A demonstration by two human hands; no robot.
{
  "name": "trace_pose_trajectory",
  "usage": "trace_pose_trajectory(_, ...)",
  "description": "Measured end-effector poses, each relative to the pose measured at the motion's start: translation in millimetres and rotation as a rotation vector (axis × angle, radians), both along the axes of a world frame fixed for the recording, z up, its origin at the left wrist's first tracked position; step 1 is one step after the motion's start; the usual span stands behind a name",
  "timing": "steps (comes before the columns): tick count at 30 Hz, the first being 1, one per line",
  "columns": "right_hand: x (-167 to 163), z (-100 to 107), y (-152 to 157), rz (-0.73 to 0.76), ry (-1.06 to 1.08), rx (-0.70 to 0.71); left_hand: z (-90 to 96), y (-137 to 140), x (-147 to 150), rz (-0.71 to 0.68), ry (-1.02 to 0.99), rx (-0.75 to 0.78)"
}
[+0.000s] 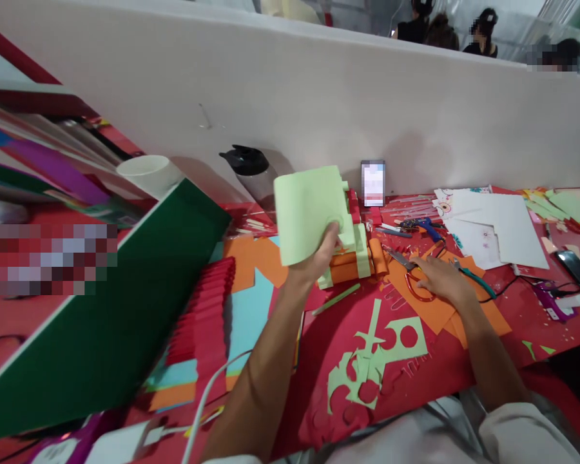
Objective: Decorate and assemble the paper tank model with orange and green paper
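Observation:
My left hand (323, 252) grips a curved light green sheet (305, 209), with the thumb pressed on its front near the lower right. Just behind and right of that hand stands a craft model of orange rolls (344, 267) and light green strips (362, 251). My right hand (437, 276) rests low over the table with its fingers curled on scissors (400, 259) that have red-orange handles. The scissors lie over orange sheets (486, 316), their blades pointing left. Green-handled pliers (478, 278) lie just right of this hand.
Light green cut-out scraps (367, 367) lie in front of me. A dark green board (111, 309) leans at left beside folded red paper (200, 316). Behind are a bottle (249, 167), a phone (373, 183), a blue glue gun (428, 227) and white sheets (517, 229). A white partition (290, 96) closes the back.

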State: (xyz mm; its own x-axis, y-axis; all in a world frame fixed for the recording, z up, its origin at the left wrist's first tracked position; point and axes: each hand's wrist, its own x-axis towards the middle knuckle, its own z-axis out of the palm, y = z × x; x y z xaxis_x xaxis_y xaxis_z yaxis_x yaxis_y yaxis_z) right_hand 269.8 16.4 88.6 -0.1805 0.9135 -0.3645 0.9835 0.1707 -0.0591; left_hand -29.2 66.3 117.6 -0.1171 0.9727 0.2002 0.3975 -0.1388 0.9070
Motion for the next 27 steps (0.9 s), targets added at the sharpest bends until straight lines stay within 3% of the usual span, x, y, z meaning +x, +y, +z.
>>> trace_pose_trajectory(2,3.6,-0.7,2.5,0.026,0.010,-0.003,-0.5,1.3,-1.8,0.004,0.041,0.026)
trace_pose_trajectory(4,6.5,0.1,4.9,0.056,0.017,-0.014,-4.3,4.7,-3.4,-0.001,0.023,-0.049)
trace_pose_trajectory(7,8.4,6.1,7.0,0.081,0.042,-0.030,-13.1,10.1,-4.9,-0.019,-0.080,-0.177)
trace_pose_trajectory(10,10.9,15.3,6.3,0.059,0.136,-0.050,-19.7,12.6,-5.9,-0.036,-0.169,-0.178)
trace_pose_trajectory(14,23.4,20.3,3.9,0.004,0.265,-0.080,-16.3,12.2,-8.7,0.067,-0.163,-0.208)
trace_pose_trajectory(17,37.3,17.5,3.6,-0.032,0.440,-0.108,-5.7,11.1,-13.2,0.201,-0.054,-0.162)
trace_pose_trajectory(20,45.7,14.8,5.8,-0.063,0.658,-0.132,5.0,9.1,-19.4,0.239,-0.007,-0.059)
trace_pose_trajectory(23,45.5,11.8,10.0,-0.121,0.862,-0.175,9.9,6.7,-23.6,0.214,0.005,-0.190)
trace_pose_trajectory(27,42.4,2.8,14.5,-0.286,1.084,-0.364,3.7,7.1,-21.5,0.197,-0.017,-0.328)
